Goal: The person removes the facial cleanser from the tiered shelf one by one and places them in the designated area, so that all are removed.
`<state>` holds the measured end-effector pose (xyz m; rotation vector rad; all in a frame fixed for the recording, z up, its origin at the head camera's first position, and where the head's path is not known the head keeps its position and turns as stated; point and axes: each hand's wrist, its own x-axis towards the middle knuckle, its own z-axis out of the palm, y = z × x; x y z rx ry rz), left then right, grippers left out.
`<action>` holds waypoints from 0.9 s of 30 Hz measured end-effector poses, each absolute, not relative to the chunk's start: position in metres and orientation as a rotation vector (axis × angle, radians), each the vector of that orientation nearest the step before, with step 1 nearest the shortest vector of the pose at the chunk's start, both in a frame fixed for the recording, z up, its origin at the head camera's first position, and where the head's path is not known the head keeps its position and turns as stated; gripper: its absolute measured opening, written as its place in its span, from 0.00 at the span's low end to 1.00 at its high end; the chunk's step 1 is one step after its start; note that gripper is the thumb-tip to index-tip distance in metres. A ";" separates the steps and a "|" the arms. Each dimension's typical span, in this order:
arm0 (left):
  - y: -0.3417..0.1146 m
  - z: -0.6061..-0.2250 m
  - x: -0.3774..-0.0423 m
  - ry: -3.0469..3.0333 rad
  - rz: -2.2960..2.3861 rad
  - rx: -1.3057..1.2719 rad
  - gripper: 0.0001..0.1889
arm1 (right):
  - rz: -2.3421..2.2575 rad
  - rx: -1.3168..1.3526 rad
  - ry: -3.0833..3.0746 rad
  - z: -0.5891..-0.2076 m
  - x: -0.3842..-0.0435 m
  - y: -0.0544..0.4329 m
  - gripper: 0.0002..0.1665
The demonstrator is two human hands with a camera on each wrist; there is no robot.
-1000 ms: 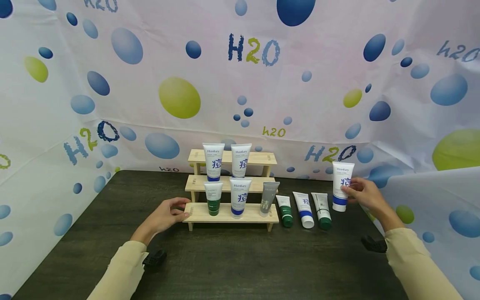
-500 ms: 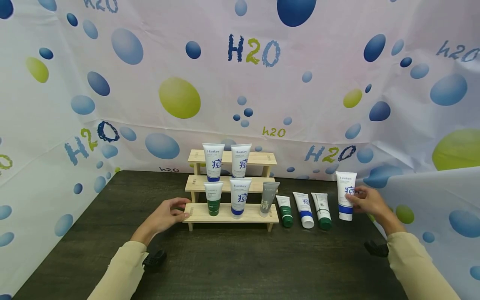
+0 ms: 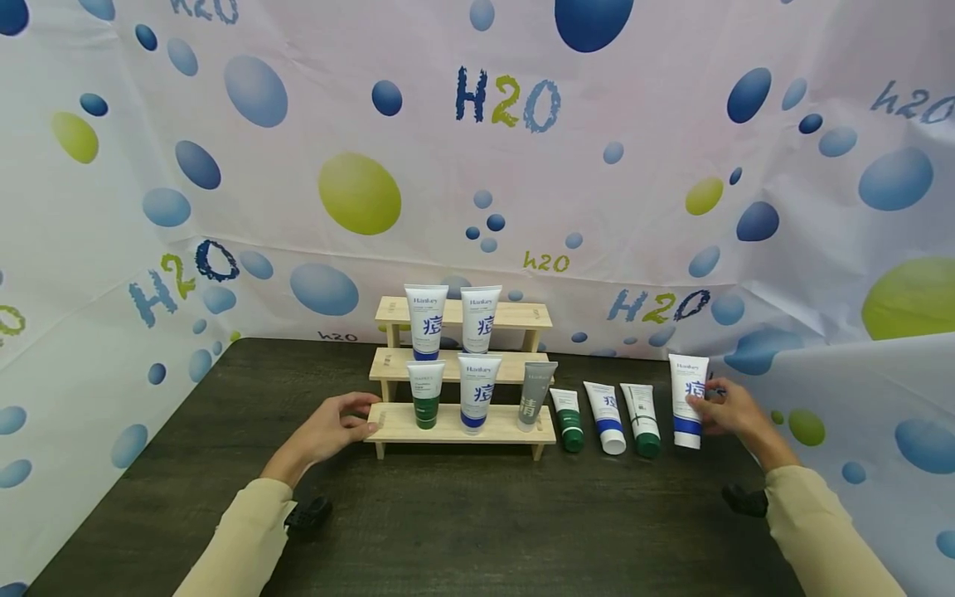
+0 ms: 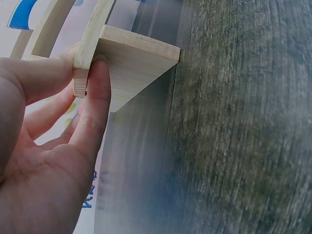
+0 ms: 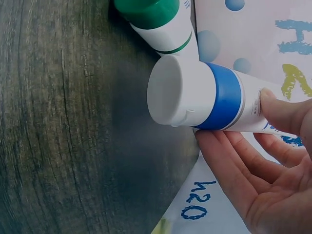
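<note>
My left hand (image 3: pixel 328 429) pinches the left end of the lowest board of a three-tier wooden display stand (image 3: pixel 462 424); in the left wrist view the thumb lies on one face of the board (image 4: pixel 92 41) and a finger on the other. At the right, my right hand (image 3: pixel 734 410) holds a white squeeze tube with a blue band (image 3: pixel 687 402) between thumb and fingers, its white cap (image 5: pixel 168 92) downward. Beside it a white tube with a green cap (image 3: pixel 642 419) lies on the table. Whether the held tube touches the table, I cannot tell.
On the stand are two white-and-blue tubes (image 3: pixel 426 322) higher up, and a green-and-white tube (image 3: pixel 426 394), a blue-banded tube (image 3: pixel 477 391) and a grey tube (image 3: pixel 535 394) on the lowest board. A small green tube (image 3: pixel 569 420) and another blue-banded tube (image 3: pixel 606 416) lie right of it.
My right hand has lowered the blue-banded tube toward the table, slightly to the right of where it was a second ago. The left hand has stayed on the stand.
</note>
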<state>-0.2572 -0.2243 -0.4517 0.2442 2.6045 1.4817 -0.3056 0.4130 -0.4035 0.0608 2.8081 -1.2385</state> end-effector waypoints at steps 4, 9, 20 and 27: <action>-0.224 -0.452 -0.257 2.607 1.482 0.253 0.27 | -1.230 0.083 2.791 -0.405 -0.306 0.414 0.43; -0.225 -0.452 -0.258 2.607 1.480 0.259 0.28 | -1.203 0.125 2.781 -0.410 -0.307 0.417 0.43; -0.225 -0.453 -0.258 2.595 1.501 0.264 0.28 | -1.153 0.178 2.758 -0.417 -0.310 0.418 0.45; -0.225 -0.452 -0.258 2.588 1.503 0.253 0.28 | -1.155 0.187 2.748 -0.423 -0.311 0.420 0.45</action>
